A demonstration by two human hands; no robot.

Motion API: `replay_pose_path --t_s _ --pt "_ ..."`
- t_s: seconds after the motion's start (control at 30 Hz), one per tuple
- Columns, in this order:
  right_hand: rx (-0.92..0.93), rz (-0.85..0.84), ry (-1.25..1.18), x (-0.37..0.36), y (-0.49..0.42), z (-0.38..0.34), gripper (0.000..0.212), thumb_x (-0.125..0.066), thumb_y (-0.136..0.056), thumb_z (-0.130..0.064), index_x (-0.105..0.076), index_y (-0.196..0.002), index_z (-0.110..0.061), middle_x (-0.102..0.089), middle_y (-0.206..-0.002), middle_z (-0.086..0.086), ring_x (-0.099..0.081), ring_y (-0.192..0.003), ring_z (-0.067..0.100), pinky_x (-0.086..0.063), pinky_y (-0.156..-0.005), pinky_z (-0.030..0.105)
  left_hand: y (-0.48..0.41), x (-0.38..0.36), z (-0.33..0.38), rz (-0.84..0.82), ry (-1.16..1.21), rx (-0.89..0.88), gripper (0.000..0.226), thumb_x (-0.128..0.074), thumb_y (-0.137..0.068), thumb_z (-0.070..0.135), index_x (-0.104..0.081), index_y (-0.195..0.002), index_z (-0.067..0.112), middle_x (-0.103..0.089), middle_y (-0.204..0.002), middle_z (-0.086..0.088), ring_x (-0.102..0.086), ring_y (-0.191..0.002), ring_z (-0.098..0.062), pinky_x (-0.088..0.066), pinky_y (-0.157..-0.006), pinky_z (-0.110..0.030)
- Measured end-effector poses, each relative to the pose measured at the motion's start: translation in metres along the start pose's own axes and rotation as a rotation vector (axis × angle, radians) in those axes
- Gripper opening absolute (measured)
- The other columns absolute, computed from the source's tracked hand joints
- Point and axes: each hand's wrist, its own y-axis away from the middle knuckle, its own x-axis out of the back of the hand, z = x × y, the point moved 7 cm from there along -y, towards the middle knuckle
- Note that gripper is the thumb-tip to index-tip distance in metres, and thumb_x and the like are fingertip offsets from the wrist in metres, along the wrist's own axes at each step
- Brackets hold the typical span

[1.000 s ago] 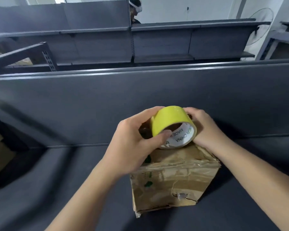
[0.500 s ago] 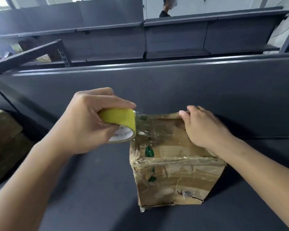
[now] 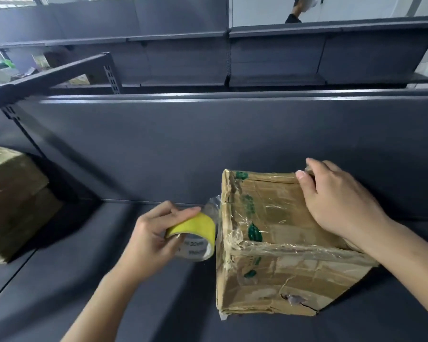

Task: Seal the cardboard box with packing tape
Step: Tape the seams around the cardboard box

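Dark grey metal shelving (image 3: pixel 277 53) fills the background, and a matt grey worktop (image 3: pixel 109 280) carries the work. Left hand (image 3: pixel 151 239): closed around the yellow roll of packing tape (image 3: pixel 195 236), thumb on the outer face, fingers curled through and under the core, with the roll just beside the upper left edge of the cardboard box (image 3: pixel 279 245). A clear strip of tape (image 3: pixel 211 208) runs from the roll up over that left edge and onto the top face, where glossy film is visible. Right hand (image 3: pixel 341 206): palm down and spread flat on the far right part of the top, fingertips curled over the back corner; it grips nothing and only pins the box. The box stands on the worktop directly in front of the person, to the right of the roll and under the right hand, its near face creased and torn at the bottom. Governing relation: the strip lies left to right across the top, so the left hand, the nearer to the free end, would probably carry the roll down the left side wall. A second carton (image 3: pixel 13 203) rests well apart at far left.
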Motion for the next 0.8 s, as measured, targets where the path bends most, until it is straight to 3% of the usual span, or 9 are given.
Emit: replay_pose_path --t_s 0.1,0.17,0.27,0.43,0.53,0.6,0.67,0.73,0.8 --pt "0.117 0.064 0.152 0.013 0.005 -0.016 0.061 -0.030 -0.102 -0.049 -0.040 -0.149 -0.010 -0.054 -0.143 0.008 -0.055 -0.126 0.032 -0.049 -0.096 0.048 0.011 -0.032 -0.003 0.157 0.066 0.070 0.064 -0.055 -0.075 0.014 -0.063 -0.135 0.034 -0.057 -0.089 0.014 -0.055 -0.072 -0.002 -0.042 -0.067 -0.013" --pt "0.232 0.031 0.191 0.017 0.008 -0.032 0.055 -0.036 -0.102 -0.042 -0.048 -0.144 -0.007 -0.060 -0.135 0.010 -0.064 -0.115 0.032 -0.055 -0.087 0.047 0.019 -0.045 -0.003 0.300 0.187 0.145 0.062 -0.059 -0.074 0.018 -0.064 -0.134 0.035 -0.063 -0.094 0.012 -0.057 -0.077 -0.003 -0.044 -0.071 -0.013" --pt "0.243 -0.052 0.114 0.024 -0.001 -0.051 0.043 -0.040 -0.104 -0.036 -0.057 -0.136 -0.014 -0.066 -0.126 0.004 -0.067 -0.106 0.029 -0.058 -0.083 0.044 0.026 -0.060 0.003 0.386 0.327 0.187 0.053 -0.066 -0.076 0.022 -0.068 -0.125 0.043 -0.070 -0.102 0.007 -0.064 -0.086 -0.005 -0.048 -0.077 -0.014" --pt "0.211 -0.024 -0.005 0.005 -0.012 -0.097 0.050 -0.037 -0.098 -0.061 -0.068 -0.103 -0.022 -0.072 -0.102 0.000 -0.066 -0.100 0.026 -0.050 -0.090 0.041 0.028 -0.079 0.003 0.343 0.296 0.161 0.074 -0.065 -0.075 -0.006 -0.062 -0.136 0.036 -0.063 -0.097 0.007 -0.061 -0.079 -0.014 -0.050 -0.073 -0.021" --pt "0.131 -0.090 -0.065 -0.001 -0.013 -0.093 0.063 -0.035 -0.087 -0.079 -0.068 -0.090 -0.026 -0.072 -0.095 -0.007 -0.066 -0.098 0.022 -0.045 -0.096 0.044 0.044 -0.089 -0.013 0.412 0.454 0.371 0.081 -0.064 -0.076 0.000 -0.048 -0.149 0.032 -0.065 -0.118 0.002 -0.068 -0.101 -0.012 -0.056 -0.088 -0.022" --pt "0.046 -0.186 -0.144 0.001 -0.016 -0.083 0.073 -0.041 -0.070 -0.094 -0.066 -0.085 -0.027 -0.069 -0.089 -0.012 -0.063 -0.093 0.015 -0.044 -0.094 0.043 0.055 -0.102 -0.026 0.414 0.569 0.534 0.060 -0.067 -0.077 0.013 -0.064 -0.135 0.032 -0.071 -0.123 -0.003 -0.068 -0.116 -0.021 -0.055 -0.095 -0.027" --pt "0.028 -0.236 -0.118 0.000 -0.015 -0.080 0.064 -0.056 -0.066 -0.088 -0.064 -0.082 -0.026 -0.066 -0.085 -0.012 -0.060 -0.089 0.013 -0.042 -0.092 0.043 0.058 -0.124 -0.023 0.286 0.774 0.719 0.033 -0.070 -0.075 0.026 -0.080 -0.107 0.029 -0.078 -0.112 -0.003 -0.070 -0.114 -0.027 -0.055 -0.093 -0.029" --pt "0.017 -0.191 -0.119 0.000 -0.018 -0.077 0.056 -0.063 -0.064 -0.074 -0.066 -0.079 -0.020 -0.067 -0.079 -0.008 -0.061 -0.083 0.015 -0.047 -0.089 0.042 0.056 -0.140 -0.007 0.160 0.946 0.797 0.030 -0.074 -0.070 0.036 -0.081 -0.100 0.039 -0.079 -0.112 0.000 -0.071 -0.113 -0.021 -0.052 -0.100 -0.037" --pt "0.015 -0.128 -0.168 0.007 -0.020 -0.073 0.060 -0.058 -0.057 -0.070 -0.066 -0.077 -0.014 -0.068 -0.072 -0.004 -0.063 -0.075 0.016 -0.051 -0.077 0.039 0.053 -0.141 0.003 0.141 0.982 0.778 0.030 -0.074 -0.067 0.040 -0.081 -0.095 0.044 -0.079 -0.110 0.004 -0.073 -0.109 -0.014 -0.052 -0.099 -0.034"
